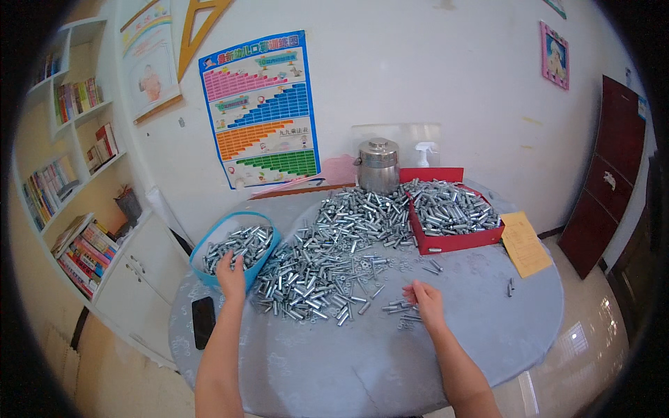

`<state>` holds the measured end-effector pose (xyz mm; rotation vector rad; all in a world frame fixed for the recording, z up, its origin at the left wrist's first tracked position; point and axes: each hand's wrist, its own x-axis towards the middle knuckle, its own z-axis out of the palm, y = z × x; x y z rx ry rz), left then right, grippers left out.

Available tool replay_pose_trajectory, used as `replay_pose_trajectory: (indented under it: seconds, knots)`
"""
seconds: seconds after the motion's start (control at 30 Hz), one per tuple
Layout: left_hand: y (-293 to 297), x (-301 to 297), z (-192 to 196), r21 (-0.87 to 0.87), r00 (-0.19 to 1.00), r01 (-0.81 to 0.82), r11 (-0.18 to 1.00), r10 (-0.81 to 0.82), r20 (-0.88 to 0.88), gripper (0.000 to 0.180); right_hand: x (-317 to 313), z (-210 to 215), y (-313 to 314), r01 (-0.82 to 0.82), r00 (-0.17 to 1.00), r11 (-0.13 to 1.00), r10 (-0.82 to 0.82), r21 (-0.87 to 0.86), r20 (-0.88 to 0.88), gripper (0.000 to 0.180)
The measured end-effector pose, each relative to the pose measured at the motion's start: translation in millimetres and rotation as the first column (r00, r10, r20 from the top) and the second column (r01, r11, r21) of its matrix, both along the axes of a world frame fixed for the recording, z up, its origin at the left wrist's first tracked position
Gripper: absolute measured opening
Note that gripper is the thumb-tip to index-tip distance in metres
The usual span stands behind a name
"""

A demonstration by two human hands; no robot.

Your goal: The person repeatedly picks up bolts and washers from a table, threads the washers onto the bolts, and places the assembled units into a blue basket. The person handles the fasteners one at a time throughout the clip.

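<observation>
My left hand [231,275] reaches over the near rim of a blue basket [200,273], fingers apart at the silvery sleeve anchor bolts [240,242] inside. No bolt shows clearly in its grasp. On the grey-covered table, my right hand [426,301] has its fingers curled; whatever they may hold is too small to make out. Just left of it lie a few loose bolts and washers [410,318]. A wide heap of bolts [300,279], mixed with washers and nuts, spreads between the basket and a red box [456,241] filled with more bolts.
A metal pot with a lid [378,166] stands behind the heap, and a white spray bottle [424,153] is near it. A yellow paper [525,244] lies right of the red box. Near the left table edge is a black phone [203,322]. Bookshelves [77,146] line the left wall.
</observation>
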<state>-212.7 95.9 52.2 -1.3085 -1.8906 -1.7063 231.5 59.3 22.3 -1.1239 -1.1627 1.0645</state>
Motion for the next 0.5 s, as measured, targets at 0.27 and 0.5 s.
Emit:
replay_pose_trajectory:
  seconds: [0.27, 0.5]
  knots:
    - [-48, 163, -16, -0.373, 0.715, 0.572, 0.73, -0.667, -0.209, 0.011, 10, -1, 4, 0.031, 0.999, 0.999, -0.031, -0.015, -0.017, 0.036]
    - [-58, 244, -18, -0.607, 0.616, 0.457, 0.65, -0.724, -0.311, 0.018, 28, -7, 12, 0.093, 0.985, 0.993, -0.103, 0.075, 0.139, 0.029]
